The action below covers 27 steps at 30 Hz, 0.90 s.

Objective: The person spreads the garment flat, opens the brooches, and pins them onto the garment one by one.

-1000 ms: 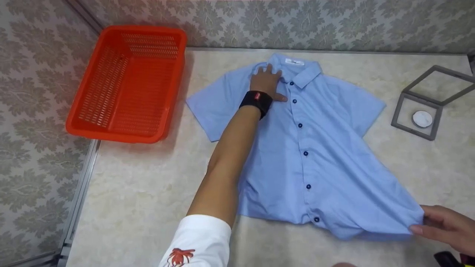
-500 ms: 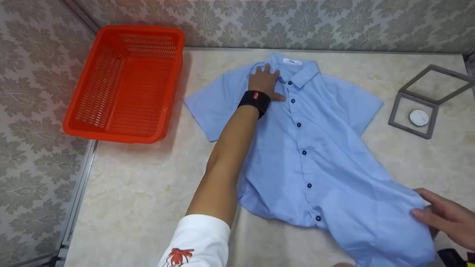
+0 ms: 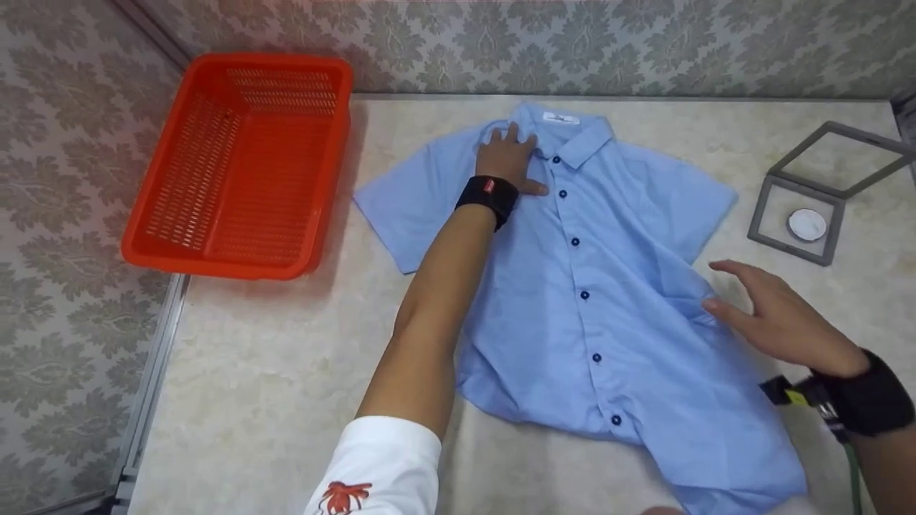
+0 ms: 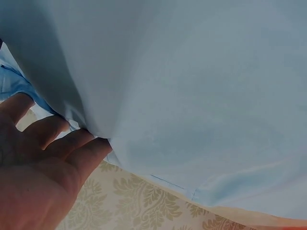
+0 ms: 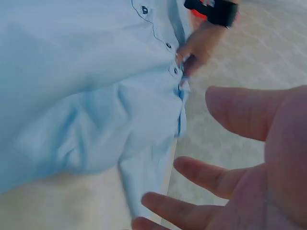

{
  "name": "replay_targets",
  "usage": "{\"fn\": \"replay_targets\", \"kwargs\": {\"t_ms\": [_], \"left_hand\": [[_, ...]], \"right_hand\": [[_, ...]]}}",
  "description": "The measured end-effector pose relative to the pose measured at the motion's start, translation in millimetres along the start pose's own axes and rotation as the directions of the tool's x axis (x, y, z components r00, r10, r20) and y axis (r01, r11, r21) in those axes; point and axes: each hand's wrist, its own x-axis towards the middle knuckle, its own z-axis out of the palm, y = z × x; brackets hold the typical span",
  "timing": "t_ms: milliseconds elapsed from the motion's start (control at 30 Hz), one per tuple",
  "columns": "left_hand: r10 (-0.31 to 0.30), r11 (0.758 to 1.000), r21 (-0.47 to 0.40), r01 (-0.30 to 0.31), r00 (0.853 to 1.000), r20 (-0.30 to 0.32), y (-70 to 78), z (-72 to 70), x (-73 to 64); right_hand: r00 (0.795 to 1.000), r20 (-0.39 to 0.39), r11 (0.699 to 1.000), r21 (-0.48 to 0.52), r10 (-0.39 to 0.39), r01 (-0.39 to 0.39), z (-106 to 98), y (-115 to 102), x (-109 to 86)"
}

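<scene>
A light blue short-sleeved shirt (image 3: pixel 529 307) with dark buttons lies front up, its collar toward the wall. On it beside the collar rests my left hand (image 3: pixel 507 159), fingers spread. The left wrist view has that hand's fingers (image 4: pixel 88 153) against the cloth. My right hand (image 3: pixel 780 315) is at the shirt's right side, below the sleeve, thumb and forefinger apart. Nothing sits between its fingers in the right wrist view, where the thumb (image 5: pixel 240 110) stands clear of the fabric. The shirt's lower right part is skewed and creased, its corner reaching toward the front.
A red plastic basket (image 3: pixel 333 179) stands at the back left. To the right is an open grey square frame (image 3: pixel 760 207) with a small white disc (image 3: pixel 807 224) inside. A patterned wall (image 3: pixel 429 43) bounds the table's (image 3: pixel 286 357) far edge.
My right hand has let go of the shirt's lower right corner and moved up along its side. That corner has dropped toward the front. My left hand stays by the collar.
</scene>
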Motion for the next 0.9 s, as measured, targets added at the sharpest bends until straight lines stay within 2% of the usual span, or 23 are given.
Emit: {"fn": "replay_targets", "kwargs": {"t_ms": [67, 133, 267, 367, 433, 600, 767, 900], "left_hand": [[0.006, 1.000, -0.010, -0.006, 1.000, -0.003, -0.5, -0.6, -1.7], [0.006, 1.000, -0.013, -0.006, 1.000, -0.006, -0.9, -1.2, -2.9], [-0.003, 1.000, 0.004, 0.003, 1.000, -0.018, -1.6, -2.4, -5.6], [0.002, 1.000, 0.006, -0.002, 1.000, -0.023, -1.2, -0.8, -4.4], [0.009, 1.000, 0.001, -0.009, 1.000, -0.018, -0.4, 1.1, -1.6], [0.028, 1.000, -0.015, -0.028, 1.000, -0.006, 0.4, 3.8, 3.4], [0.020, 1.000, -0.015, -0.020, 1.000, 0.004, -5.4, 9.0, 7.2], [0.035, 0.999, -0.025, -0.036, 0.999, -0.013, -11.9, 16.5, 8.6]], "right_hand": [[0.998, 0.011, 0.998, -0.001, -0.064, 0.064, -3, -9, 28.1], [0.997, 0.042, 0.997, -0.015, -0.072, 0.072, -7, -18, 59.2], [0.997, 0.071, 0.998, -0.055, 0.039, -0.035, -10, -30, 120.6], [0.992, 0.033, 0.988, -0.102, 0.124, -0.120, -2, -32, 157.9], [0.985, 0.006, 0.975, -0.149, 0.170, -0.167, 5, -30, 175.8], [0.972, -0.032, 0.935, -0.267, 0.233, -0.233, 13, -13, 199.7], [0.983, -0.022, 0.948, -0.261, 0.185, -0.184, 4, -1, 209.3], [0.985, -0.010, 0.953, -0.249, 0.174, -0.171, -4, -2, 215.2]]}}
